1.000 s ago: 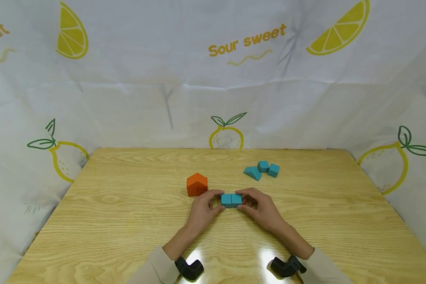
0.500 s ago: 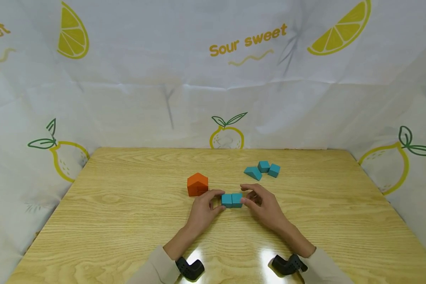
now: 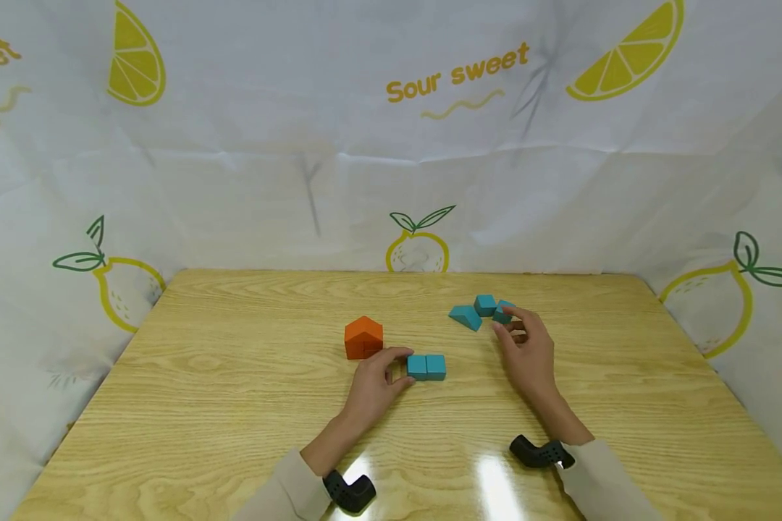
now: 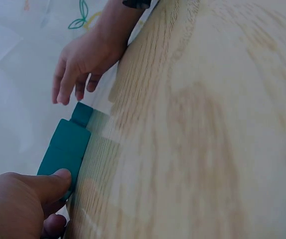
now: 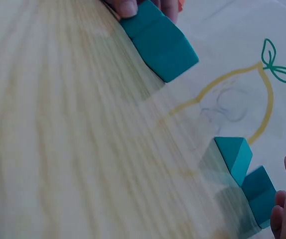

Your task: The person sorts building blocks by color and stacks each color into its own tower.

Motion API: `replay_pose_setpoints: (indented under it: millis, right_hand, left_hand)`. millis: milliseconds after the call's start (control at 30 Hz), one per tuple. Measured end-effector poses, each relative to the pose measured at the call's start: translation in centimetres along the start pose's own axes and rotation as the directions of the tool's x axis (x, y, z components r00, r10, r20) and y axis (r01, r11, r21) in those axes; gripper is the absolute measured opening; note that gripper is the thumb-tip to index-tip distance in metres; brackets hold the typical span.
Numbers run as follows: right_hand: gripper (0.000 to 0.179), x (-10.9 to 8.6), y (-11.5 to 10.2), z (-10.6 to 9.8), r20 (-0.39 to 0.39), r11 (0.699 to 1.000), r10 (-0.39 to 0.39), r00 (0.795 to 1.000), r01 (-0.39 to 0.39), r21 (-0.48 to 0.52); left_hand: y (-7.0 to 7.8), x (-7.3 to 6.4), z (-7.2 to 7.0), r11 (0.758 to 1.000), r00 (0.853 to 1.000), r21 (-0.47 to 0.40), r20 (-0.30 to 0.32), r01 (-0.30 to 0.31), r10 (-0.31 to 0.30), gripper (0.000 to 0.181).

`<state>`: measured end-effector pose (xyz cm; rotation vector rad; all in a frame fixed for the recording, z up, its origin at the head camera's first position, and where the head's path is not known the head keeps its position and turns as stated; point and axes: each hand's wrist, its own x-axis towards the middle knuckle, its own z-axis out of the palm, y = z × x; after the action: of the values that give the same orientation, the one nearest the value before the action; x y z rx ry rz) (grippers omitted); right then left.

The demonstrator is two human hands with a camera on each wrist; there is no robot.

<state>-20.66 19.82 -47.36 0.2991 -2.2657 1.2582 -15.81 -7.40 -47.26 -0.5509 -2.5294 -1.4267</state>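
Note:
Two blue cubes stand side by side on the table, and my left hand (image 3: 371,383) pinches the left cube (image 3: 417,367) between thumb and index finger. The right cube (image 3: 436,367) sits against it with no hand on it. Farther back, my right hand (image 3: 529,354) reaches to a third blue cube (image 3: 502,316), its thumb and fingers spread at the cube's near and right sides. Just left of that are another blue cube (image 3: 485,305) and a blue triangular block (image 3: 465,317). In the right wrist view the triangular block (image 5: 234,155) shows beside my right fingertips.
An orange house-shaped block stack (image 3: 363,339) stands just behind my left hand. The wooden table (image 3: 234,340) ends at a white cloth (image 3: 287,210) printed with lemons, which rises at the back and both sides.
My right hand has let go of the right cube of the front pair and moved back and right to the rear blue cubes. My left hand stays on the left cube.

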Motion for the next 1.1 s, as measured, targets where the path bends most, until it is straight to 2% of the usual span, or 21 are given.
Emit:
replay_pose_setpoints:
  millis: [100, 233, 633, 767, 1100]
  right_hand:
    - [0.040, 0.3, 0.6, -0.4, -0.005, 0.998, 0.057, 0.998, -0.057, -0.010]
    - [0.046, 0.7, 0.7, -0.7, 0.040, 0.990, 0.141, 0.989, -0.140, -0.029]
    - [0.053, 1.8, 1.9, -1.0, 0.095, 0.958, 0.271, 0.958, -0.259, -0.119]
    - [0.051, 2.0, 2.1, -1.0, 0.107, 0.952, 0.290, 0.951, -0.275, -0.133]
    - [0.046, 2.2, 2.4, -0.9, 0.121, 0.955, 0.274, 0.954, -0.255, -0.151]
  left_hand:
    - [0.1, 0.0, 0.0, 1.000, 1.000, 0.002, 0.002, 0.010, -0.010, 0.040]
    - [0.1, 0.0, -0.1, 1.000, 1.000, 0.005, -0.001, 0.014, -0.014, 0.041]
    - [0.1, 0.0, 0.0, 1.000, 1.000, 0.024, -0.003, 0.009, -0.009, 0.044]
    - [0.1, -0.1, 0.1, 1.000, 1.000, 0.027, -0.002, 0.016, -0.016, 0.043]
    - [0.1, -0.1, 0.1, 0.999, 1.000, 0.022, 0.000, 0.024, -0.024, 0.041]
